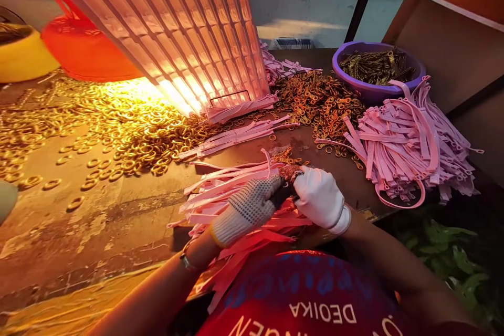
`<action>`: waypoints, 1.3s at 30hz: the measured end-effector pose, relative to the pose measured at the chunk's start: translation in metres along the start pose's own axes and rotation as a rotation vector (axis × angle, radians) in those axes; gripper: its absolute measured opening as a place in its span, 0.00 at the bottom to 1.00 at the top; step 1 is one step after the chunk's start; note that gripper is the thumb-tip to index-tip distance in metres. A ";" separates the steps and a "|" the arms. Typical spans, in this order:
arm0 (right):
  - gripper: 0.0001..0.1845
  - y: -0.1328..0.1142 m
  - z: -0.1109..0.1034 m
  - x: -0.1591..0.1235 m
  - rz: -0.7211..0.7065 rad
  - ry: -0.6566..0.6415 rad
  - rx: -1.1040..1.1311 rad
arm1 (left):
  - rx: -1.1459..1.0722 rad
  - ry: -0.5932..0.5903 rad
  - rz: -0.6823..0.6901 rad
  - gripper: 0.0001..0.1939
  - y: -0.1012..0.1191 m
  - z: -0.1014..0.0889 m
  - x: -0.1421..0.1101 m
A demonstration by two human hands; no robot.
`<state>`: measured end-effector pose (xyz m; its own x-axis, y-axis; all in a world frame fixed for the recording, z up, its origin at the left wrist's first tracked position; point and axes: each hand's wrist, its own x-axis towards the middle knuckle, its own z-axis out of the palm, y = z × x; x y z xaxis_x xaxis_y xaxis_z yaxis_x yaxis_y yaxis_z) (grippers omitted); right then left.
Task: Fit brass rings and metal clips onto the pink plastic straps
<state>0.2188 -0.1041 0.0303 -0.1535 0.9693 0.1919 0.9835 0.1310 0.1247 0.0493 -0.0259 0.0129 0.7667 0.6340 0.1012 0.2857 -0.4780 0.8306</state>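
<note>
My left hand (252, 203), in a knitted glove with dark dots, is closed with its fingertips drawn together. My right hand (319, 197), in a white glove, is also closed and meets the left one. Between them the fingers hide whatever they grip; only a dark patch shows there. A small pile of brassy clips (287, 157) lies just beyond the fingertips. Under and beside both hands, pink straps (208, 189) are spread in a loose layer, several hanging toward my lap.
Gold rings (153, 142) cover the table's left side. Metal clips (321, 100) are heaped behind, near a purple basin (378, 89) of dark metal pieces. A bundle of pink straps (405, 142) lies right. A ribbed plastic panel (185, 26) stands behind, with a red basket (86, 47) left.
</note>
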 end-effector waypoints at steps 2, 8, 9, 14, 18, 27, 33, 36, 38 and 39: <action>0.10 0.000 -0.004 -0.001 0.003 -0.076 0.036 | 0.006 0.006 -0.037 0.12 -0.006 0.000 -0.003; 0.10 -0.002 -0.021 0.003 0.040 -0.340 0.193 | 0.046 0.135 -0.083 0.12 -0.002 0.005 -0.021; 0.10 -0.004 -0.020 0.004 0.059 -0.367 0.190 | 0.047 0.139 -0.073 0.10 -0.001 0.007 -0.024; 0.12 -0.013 -0.012 0.004 -0.050 -0.383 0.152 | 0.083 0.120 -0.089 0.10 -0.001 0.012 -0.030; 0.12 -0.011 -0.013 0.007 -0.112 -0.369 0.119 | 0.084 0.047 -0.030 0.11 0.002 -0.004 -0.023; 0.10 0.032 -0.008 0.023 -0.128 -0.383 0.177 | 0.190 0.352 -0.310 0.06 -0.025 -0.090 -0.050; 0.16 0.126 0.052 0.083 0.076 -0.270 0.240 | -0.879 0.432 -0.648 0.10 -0.017 -0.062 -0.044; 0.15 0.162 0.084 0.129 0.239 -0.308 -0.059 | -1.342 0.379 -0.843 0.19 -0.014 -0.052 -0.020; 0.15 0.175 0.100 0.151 0.223 -0.318 -0.114 | -1.545 0.260 -0.837 0.26 -0.017 -0.049 -0.009; 0.15 0.180 0.106 0.158 0.204 -0.326 -0.127 | -1.629 0.191 -0.801 0.29 -0.019 -0.048 -0.005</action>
<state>0.3821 0.0950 -0.0196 0.1018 0.9906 -0.0915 0.9680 -0.0774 0.2388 0.0125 0.0091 0.0230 0.6403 0.4949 -0.5874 -0.3620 0.8690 0.3374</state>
